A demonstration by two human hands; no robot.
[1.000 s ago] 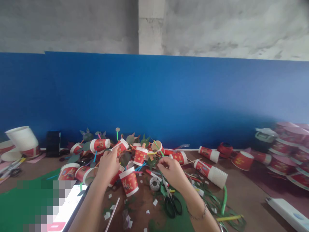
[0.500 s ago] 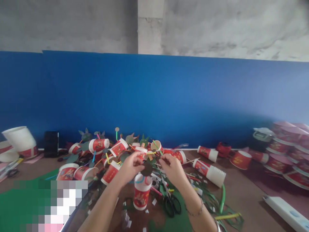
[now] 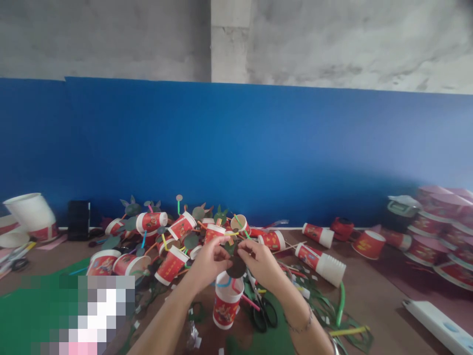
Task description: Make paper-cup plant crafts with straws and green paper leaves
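Observation:
My left hand [image 3: 207, 260] and my right hand [image 3: 260, 262] meet above an upright red and white paper cup [image 3: 226, 304] on the brown table. Both pinch a dark round paper piece [image 3: 235, 267] held just over the cup's rim. A pink straw [image 3: 247, 299] sticks out of the cup to the right. Black scissors [image 3: 264, 311] lie on green paper right of the cup, under my right wrist. Behind my hands is a heap of red cups [image 3: 177, 231] with coloured straws and dark paper leaves.
A stack of red cups [image 3: 322, 265] lies on its side to the right, with more stacked bowls [image 3: 439, 222] at far right. A white bucket [image 3: 31, 212] and a black box [image 3: 78, 220] stand at left. A blue board [image 3: 236, 148] backs the table. Green sheet [image 3: 22, 315] covers the near left.
My hands have come together at the centre and the left one brought a cup and the dark round piece from the heap; the cup now stands below my hands.

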